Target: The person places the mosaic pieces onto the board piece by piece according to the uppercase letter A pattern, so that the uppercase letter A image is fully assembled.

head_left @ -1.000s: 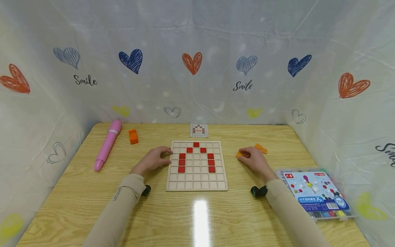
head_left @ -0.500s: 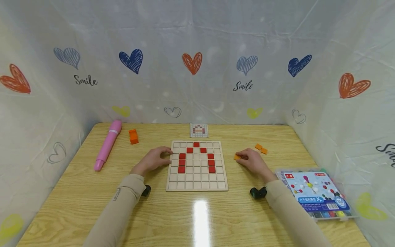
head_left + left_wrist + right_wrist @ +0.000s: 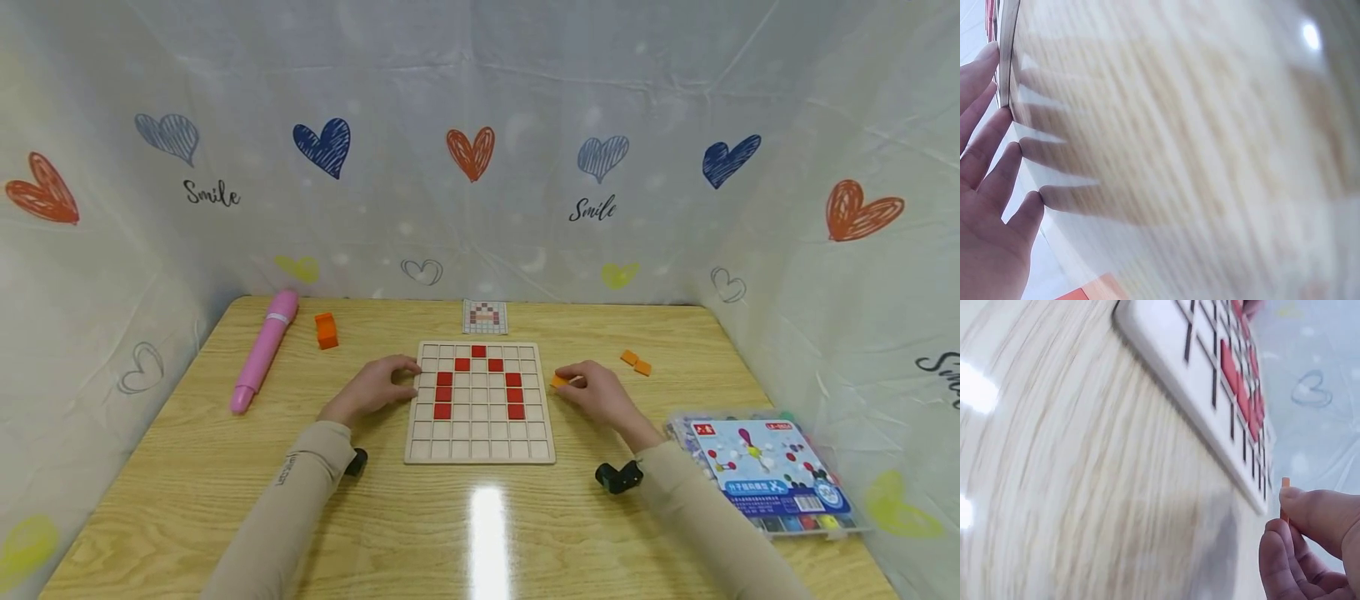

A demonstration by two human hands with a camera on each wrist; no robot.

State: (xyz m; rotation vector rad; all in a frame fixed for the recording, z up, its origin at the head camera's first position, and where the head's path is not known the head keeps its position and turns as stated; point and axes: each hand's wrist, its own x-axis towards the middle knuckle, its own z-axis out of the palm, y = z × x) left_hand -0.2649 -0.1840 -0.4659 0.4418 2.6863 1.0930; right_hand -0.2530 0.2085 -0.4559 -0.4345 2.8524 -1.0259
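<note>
A wooden grid board (image 3: 471,449) lies mid-table, with several red square tiles (image 3: 445,394) set in its cells in an arch shape. My left hand (image 3: 369,388) rests at the board's left edge, fingers spread and gently bent; in the left wrist view its fingertips (image 3: 1034,199) reach the table beside the board's side. Just off the board's right edge, my right hand (image 3: 597,392) pinches an orange square tile (image 3: 558,382) between thumb and fingers. The right wrist view shows that tile (image 3: 1285,482) edge-on, near the board's corner.
Two orange tiles (image 3: 636,362) lie to the right. A printed pattern card (image 3: 484,317) sits behind the board. Orange blocks (image 3: 326,332) and a pink tube-shaped object (image 3: 263,352) are at left. A plastic box with a molecule-model label (image 3: 772,467) stands at right.
My right hand has moved left with the orange tile, from near the loose tiles to beside the board. The left hand stays at the board's left edge.
</note>
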